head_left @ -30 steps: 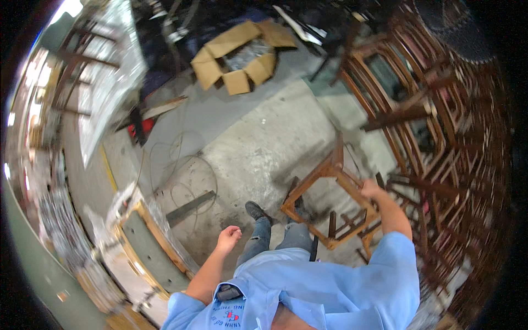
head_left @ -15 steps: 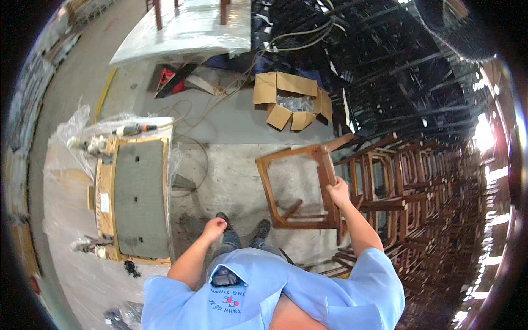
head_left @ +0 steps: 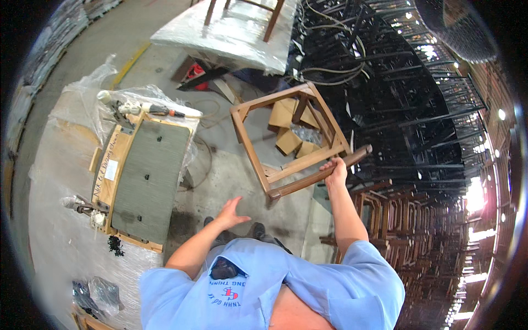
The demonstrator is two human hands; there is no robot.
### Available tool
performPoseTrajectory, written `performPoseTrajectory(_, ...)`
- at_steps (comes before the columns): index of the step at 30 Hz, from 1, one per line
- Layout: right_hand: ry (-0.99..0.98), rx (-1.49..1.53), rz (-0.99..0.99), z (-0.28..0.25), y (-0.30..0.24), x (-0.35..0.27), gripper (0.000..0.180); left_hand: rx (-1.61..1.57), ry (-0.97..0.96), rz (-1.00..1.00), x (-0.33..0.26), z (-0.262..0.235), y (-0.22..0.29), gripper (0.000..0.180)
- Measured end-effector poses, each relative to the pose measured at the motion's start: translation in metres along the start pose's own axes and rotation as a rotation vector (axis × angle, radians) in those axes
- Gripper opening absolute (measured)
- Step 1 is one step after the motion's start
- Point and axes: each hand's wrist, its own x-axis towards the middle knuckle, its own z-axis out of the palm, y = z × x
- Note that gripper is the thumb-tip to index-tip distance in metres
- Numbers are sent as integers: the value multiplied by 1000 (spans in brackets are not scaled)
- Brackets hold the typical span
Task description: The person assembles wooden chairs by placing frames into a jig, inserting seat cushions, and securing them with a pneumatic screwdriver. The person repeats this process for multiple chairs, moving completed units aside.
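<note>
A brown wooden chair frame (head_left: 250, 152) hangs in front of me, tilted, with its open seat square turned up. My right hand (head_left: 335, 171) is closed around its near wooden bar. To the left, my left hand (head_left: 231, 213) is empty, thumb and fingers spread, a little short of the frame's near corner. Beside it on the left lies a padded wooden jig (head_left: 147, 176) with a grey-green top and metal toggle clamps at its left edge. A power screwdriver (head_left: 159, 110) with an orange band rests at the jig's far end.
The jig's table (head_left: 58, 192) is wrapped in clear plastic, with small black pieces (head_left: 115, 246) on it. An open cardboard box (head_left: 288, 142) stands beyond the chair frame. Stacked brown chair frames (head_left: 396, 220) and black frames (head_left: 407, 104) fill the right. Another plastic-covered table (head_left: 187, 33) is ahead.
My right hand has lifted the chair frame up and forward, away from the stacked frames, and turned it. My left hand has opened and moved slightly right and forward.
</note>
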Motion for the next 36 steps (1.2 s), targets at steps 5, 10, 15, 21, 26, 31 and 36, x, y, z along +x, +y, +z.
performPoseTrajectory(5, 18, 153, 194, -15, 4, 23, 17, -21, 313, -26, 55, 15, 103, 90)
performPoseTrajectory(10, 84, 187, 479, -55, 26, 85, 32, -57, 697, -96, 83, 58, 128, 79)
performPoseTrajectory(15, 131, 232, 657, -100, 42, 134, 30, 115, 684, -148, 96, 101, 160, 75)
performPoseTrajectory(21, 154, 172, 653, -95, 11, 177, 18, 142, 677, -212, 128, 138, 183, 76)
performPoseTrajectory(26, 122, 121, 622, -68, -11, 167, 33, 89, 728, -281, 120, 147, 190, 73)
performPoseTrajectory(31, -15, 34, 658, -64, 21, 157, 45, 128, 800, -309, 91, 141, 183, 68)
performPoseTrajectory(36, -113, 62, 698, -82, 70, 156, 44, 149, 814, -387, 57, 140, 178, 64)
